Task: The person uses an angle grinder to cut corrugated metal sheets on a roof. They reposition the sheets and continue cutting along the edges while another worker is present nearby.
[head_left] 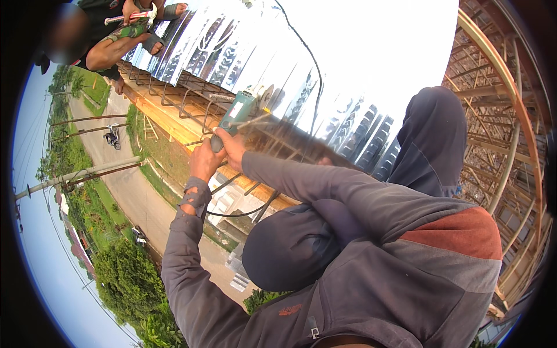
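Note:
A green angle grinder (pixel 239 108) reaches out ahead of me, with its round disc (pixel 267 96) at the far end beside the shiny metal decking (pixel 296 87). My left hand (pixel 205 159) is closed round the rear of its body. Just right of it, my right hand (pixel 232 147) also grips the grinder's back end. Below the disc run bent steel rebars (pixel 185 104) along a wooden formwork board (pixel 156 119). Whether the disc touches a bar or the decking edge cannot be made out; that area is blurred.
A black cable (pixel 317 64) crosses the decking, and another cable loop (pixel 235 215) hangs under my arms. Beyond the board is a drop to a road (pixel 110 168). A co-worker (pixel 113 49) crouches at the upper left with a red-and-white-handled tool (pixel 129 17). Timber scaffolding (pixel 493 116) stands right.

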Demonstrator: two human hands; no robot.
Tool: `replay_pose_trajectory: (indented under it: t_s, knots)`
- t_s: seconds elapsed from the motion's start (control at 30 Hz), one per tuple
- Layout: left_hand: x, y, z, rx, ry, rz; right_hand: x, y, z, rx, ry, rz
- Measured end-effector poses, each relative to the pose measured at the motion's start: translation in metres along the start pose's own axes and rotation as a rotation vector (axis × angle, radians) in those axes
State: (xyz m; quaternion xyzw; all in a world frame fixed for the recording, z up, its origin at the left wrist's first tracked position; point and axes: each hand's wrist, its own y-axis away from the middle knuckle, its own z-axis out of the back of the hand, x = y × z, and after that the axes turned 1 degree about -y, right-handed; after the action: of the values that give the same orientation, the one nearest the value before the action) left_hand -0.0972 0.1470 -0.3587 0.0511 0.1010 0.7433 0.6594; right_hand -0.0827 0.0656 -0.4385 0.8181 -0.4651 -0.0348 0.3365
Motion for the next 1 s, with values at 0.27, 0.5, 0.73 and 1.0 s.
replay_pose_trajectory:
  t_s: [0.27,0.5,0.73,1.0]
  knots:
    - [0.001,-0.005,0.001,0.005,0.010,-0.018,0.003,-0.006,0.001,0.020,-0.050,-0.076]
    - [0.008,0.003,0.004,0.011,0.073,0.007,-0.003,0.003,-0.004,0.043,0.027,-0.001]
    - [-0.024,0.055,0.067,-0.001,0.036,0.172,0.002,0.049,-0.026,0.219,-0.013,-0.125]
    - [-0.090,0.104,0.092,-0.406,0.096,0.370,0.091,0.112,-0.067,0.455,0.156,-0.150]
